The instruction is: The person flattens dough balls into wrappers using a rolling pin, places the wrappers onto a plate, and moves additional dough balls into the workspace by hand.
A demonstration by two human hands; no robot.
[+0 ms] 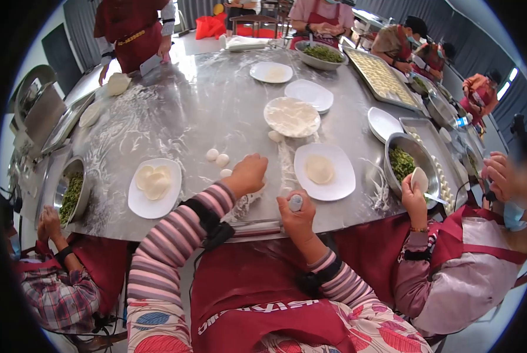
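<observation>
Fingers curled and pointing down, my left hand (pixel 249 175) is on the floured metal table, beside several small white dough balls (pixel 222 160); what it holds, if anything, is hidden beneath it. My right hand (pixel 297 215) is wrapped round a whitish rod-like tool (pixel 295 203), whose rounded end shows above the fist. Just beyond the right hand, a white plate (pixel 345 185) bears a flat round dough wrapper (pixel 319 169). To the left, another white plate (pixel 135 203) holds several overlapping wrappers (pixel 157 183).
A flour-covered plate (pixel 292 117) stands farther back. On the right, a co-worker's hand (pixel 415 203) holds a wrapper near a bowl of green filling (pixel 400 162). At left, another person's hands (pixel 50 223) are beside a second bowl (pixel 71 194). Dumpling trays (pixel 381 79) stand back right.
</observation>
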